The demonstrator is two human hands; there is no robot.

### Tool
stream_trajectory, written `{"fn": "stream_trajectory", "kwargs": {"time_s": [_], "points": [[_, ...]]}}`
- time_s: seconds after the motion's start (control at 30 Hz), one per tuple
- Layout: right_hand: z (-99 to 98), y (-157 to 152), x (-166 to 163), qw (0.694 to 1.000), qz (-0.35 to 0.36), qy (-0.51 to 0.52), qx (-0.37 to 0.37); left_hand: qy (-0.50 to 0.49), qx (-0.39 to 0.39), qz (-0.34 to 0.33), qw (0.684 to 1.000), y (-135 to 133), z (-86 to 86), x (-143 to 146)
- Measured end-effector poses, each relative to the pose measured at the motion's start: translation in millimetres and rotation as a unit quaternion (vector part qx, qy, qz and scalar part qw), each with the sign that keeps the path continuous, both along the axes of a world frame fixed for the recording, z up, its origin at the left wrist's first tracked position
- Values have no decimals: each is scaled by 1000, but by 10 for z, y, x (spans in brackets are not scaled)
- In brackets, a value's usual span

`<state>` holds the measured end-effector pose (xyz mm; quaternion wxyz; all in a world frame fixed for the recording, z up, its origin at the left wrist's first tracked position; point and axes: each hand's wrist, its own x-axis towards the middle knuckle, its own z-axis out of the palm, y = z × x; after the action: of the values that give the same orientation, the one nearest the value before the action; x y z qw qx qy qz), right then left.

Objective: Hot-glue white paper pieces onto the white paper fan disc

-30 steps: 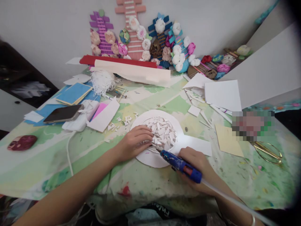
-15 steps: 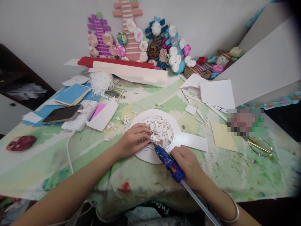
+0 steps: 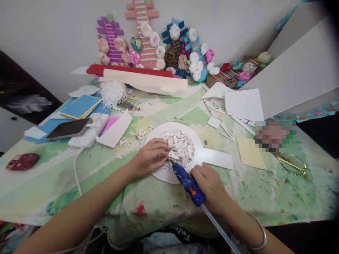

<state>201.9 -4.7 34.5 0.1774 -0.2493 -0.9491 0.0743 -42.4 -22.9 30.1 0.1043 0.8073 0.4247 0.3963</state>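
My right hand (image 3: 210,185) is wrapped round a blue glue gun (image 3: 187,183), with a long clear glue stick (image 3: 221,227) sticking out of its back end. The gun's nozzle points up and left, close to the fingertips of my left hand (image 3: 152,157). Those fingers are pinched together over the left part of a round white card (image 3: 165,177) with a strip-like handle (image 3: 219,158). Whatever they pinch is too small to make out. Many small white card pieces (image 3: 182,144) cover the middle of the round card, some partly hidden by my left fingers.
Loose white scraps (image 3: 141,134) lie left of the card. A phone (image 3: 69,127), a white power strip (image 3: 83,137) and a dark red object (image 3: 22,162) are further left. Gold-handled scissors (image 3: 292,164) and yellow paper (image 3: 251,152) sit right. Flower-decorated crafts (image 3: 147,46) stand against the wall.
The whole view has shifted very slightly. The glue gun's nozzle stays close to my left fingertips, and both hands keep nearly the same pose.
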Motion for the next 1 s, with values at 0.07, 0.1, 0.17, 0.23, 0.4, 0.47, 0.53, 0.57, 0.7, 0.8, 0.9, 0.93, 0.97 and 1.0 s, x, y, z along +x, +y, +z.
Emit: {"fn": "stream_trajectory", "kwargs": {"time_s": [0.07, 0.1, 0.17, 0.23, 0.4, 0.47, 0.53, 0.57, 0.7, 0.8, 0.9, 0.93, 0.97, 1.0], "points": [[-5, 1, -1, 1000, 2, -4, 1, 1, -2, 0, 1000, -2, 4, 2], [-8, 2, -2, 1000, 5, -7, 2, 2, -3, -1, 1000, -4, 5, 2], [-15, 4, -5, 1000, 12, -9, 7, 1, -2, -1, 1000, -5, 5, 2], [-21, 7, -5, 1000, 16, -7, 14, 1, -1, -1, 1000, -6, 2, 0], [-21, 6, 6, 1000, 20, -2, 19, 6, -8, 1, 1000, -10, 4, -4], [-17, 2, 9, 999, 21, -5, 24, 9, -10, 1, 1000, -12, 11, -5], [-14, -1, 7, 999, 16, -8, 26, 10, -11, 1, 1000, -15, 21, -4], [-12, -1, 4, 1000, 12, -11, 26, 10, -11, 0, 1000, -15, 26, -3], [4, -1, 0, 999, -5, -32, 12, 14, -10, -6, 1000, -17, 35, -7], [28, -11, 23, 999, -15, -42, -16, 22, -7, -13, 1000, -17, 30, -18], [49, -29, 67, 997, -20, -38, -59, 28, 1, -14, 1000, -16, 22, -25], [52, -35, 85, 996, -21, -33, -74, 29, 3, -15, 999, -16, 21, -26], [54, -40, 103, 995, -21, -27, -89, 32, 4, -15, 999, -16, 21, -25], [54, -44, 123, 994, -21, -19, -101, 36, 3, -15, 999, -17, 21, -24]]}}
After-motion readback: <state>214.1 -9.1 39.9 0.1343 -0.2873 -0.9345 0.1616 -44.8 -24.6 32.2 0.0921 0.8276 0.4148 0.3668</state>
